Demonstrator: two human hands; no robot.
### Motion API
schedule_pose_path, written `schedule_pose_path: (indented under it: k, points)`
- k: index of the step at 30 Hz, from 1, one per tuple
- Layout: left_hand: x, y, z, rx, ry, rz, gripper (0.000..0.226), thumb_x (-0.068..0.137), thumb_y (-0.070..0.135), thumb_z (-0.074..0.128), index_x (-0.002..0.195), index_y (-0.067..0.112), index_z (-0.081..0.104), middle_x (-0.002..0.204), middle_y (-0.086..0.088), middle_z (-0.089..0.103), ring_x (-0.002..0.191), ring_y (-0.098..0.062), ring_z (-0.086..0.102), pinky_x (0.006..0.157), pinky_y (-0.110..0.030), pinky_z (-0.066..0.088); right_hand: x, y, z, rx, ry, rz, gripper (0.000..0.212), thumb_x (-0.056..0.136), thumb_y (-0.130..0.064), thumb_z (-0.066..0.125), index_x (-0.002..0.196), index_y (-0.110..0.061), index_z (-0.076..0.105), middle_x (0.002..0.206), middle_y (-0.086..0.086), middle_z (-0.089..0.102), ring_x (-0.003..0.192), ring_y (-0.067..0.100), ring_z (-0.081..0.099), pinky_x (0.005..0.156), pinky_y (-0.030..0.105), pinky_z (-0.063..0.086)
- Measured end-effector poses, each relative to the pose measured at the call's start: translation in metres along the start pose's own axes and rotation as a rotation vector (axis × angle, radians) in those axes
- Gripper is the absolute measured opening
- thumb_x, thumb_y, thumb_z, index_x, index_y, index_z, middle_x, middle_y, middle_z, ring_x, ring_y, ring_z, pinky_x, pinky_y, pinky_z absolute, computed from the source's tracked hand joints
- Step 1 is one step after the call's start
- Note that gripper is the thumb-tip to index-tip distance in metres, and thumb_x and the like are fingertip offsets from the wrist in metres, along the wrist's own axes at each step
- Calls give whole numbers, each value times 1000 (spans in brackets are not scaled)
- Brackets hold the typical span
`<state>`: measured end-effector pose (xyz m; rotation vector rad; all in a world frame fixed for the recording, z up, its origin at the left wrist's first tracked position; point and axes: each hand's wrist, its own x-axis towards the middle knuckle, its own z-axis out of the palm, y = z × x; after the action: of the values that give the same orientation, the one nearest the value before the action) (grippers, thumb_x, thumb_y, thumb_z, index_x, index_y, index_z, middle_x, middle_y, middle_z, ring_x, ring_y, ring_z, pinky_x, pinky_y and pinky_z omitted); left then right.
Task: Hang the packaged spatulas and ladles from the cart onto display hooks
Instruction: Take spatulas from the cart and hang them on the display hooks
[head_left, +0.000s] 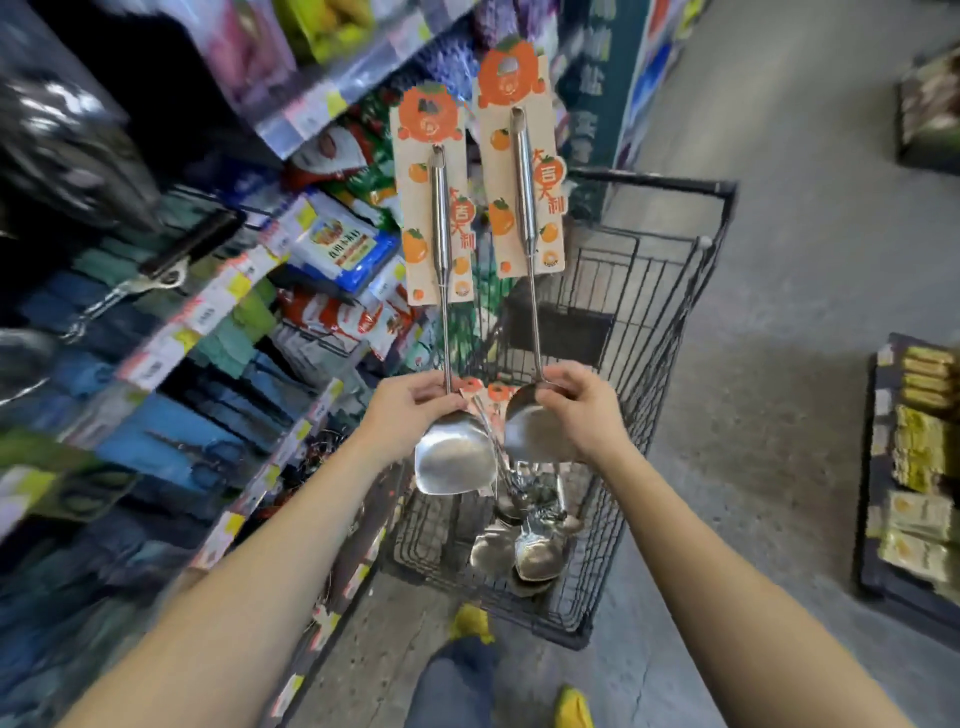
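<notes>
My left hand grips a steel spatula just above its blade, handle pointing up, with an orange-printed card on the handle. My right hand pinches the rim of a second steel utensil with a rounder head, held upright beside the first, its card higher. Both are raised over the black wire cart. More packaged steel utensils lie in the cart's bottom.
Store shelves packed with goods and price tags run along the left, blurred by motion. Display hooks are not clearly visible. Grey aisle floor lies to the right, with low product stands at the right edge. My yellow shoes show below the cart.
</notes>
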<state>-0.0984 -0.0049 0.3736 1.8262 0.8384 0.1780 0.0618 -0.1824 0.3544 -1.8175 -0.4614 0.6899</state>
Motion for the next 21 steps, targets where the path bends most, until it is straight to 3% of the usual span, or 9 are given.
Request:
schedule_pose_path:
  k: [3, 6, 8, 11, 15, 18, 21]
  points:
    - [-41, 17, -13, -36, 105, 14, 14, 90, 10, 78, 101, 18, 77, 65, 11, 71, 61, 6, 63, 62, -10, 46, -14, -30, -1, 27, -79, -82, 26, 90, 2, 69, 106, -18, 67, 100, 4, 73, 91, 11, 67, 84, 18, 52]
    - [-87, 30, -31, -27, 241, 44, 12, 89, 15, 80, 98, 23, 78, 78, 4, 74, 66, 6, 62, 67, -10, 49, -33, -58, 5, 52, -166, -149, 28, 91, 4, 69, 102, -22, 67, 98, 7, 72, 90, 14, 67, 83, 25, 49]
    - [-117, 34, -46, -31, 338, 40, 14, 89, 19, 81, 94, 31, 78, 85, 5, 77, 70, 5, 64, 74, -16, 52, -48, -76, 13, 72, -224, -189, 27, 92, 3, 67, 104, -21, 66, 96, 5, 70, 91, 15, 67, 82, 23, 50]
    - [-161, 39, -69, -54, 452, 34, 11, 90, 18, 79, 96, 28, 80, 88, 1, 78, 74, -1, 66, 75, -25, 56, -72, -101, 29, 64, -314, -250, 23, 94, 3, 65, 110, -13, 65, 95, 6, 70, 89, 14, 66, 79, 18, 50]
    - [-229, 46, -105, -55, 613, 54, 20, 90, 18, 79, 103, 33, 77, 89, 9, 75, 68, 9, 65, 66, -11, 52, -110, -133, 64, 32, -439, -353, 25, 95, 0, 66, 114, -16, 67, 107, 10, 72, 101, 20, 66, 86, 27, 48]
    - [-282, 46, -134, -51, 708, 51, 26, 88, 17, 81, 109, 32, 78, 74, 12, 67, 58, 1, 55, 63, -19, 46, -141, -158, 98, -53, -518, -487, 32, 97, -5, 64, 129, -9, 67, 112, 7, 71, 100, 15, 65, 81, 16, 48]
    - [-337, 44, -157, -62, 814, 54, 28, 87, 10, 81, 108, 28, 77, 61, 18, 60, 54, 3, 50, 61, -13, 45, -179, -182, 132, -69, -590, -567, 31, 97, -6, 65, 128, -7, 67, 108, 5, 72, 94, 10, 65, 73, 4, 48]
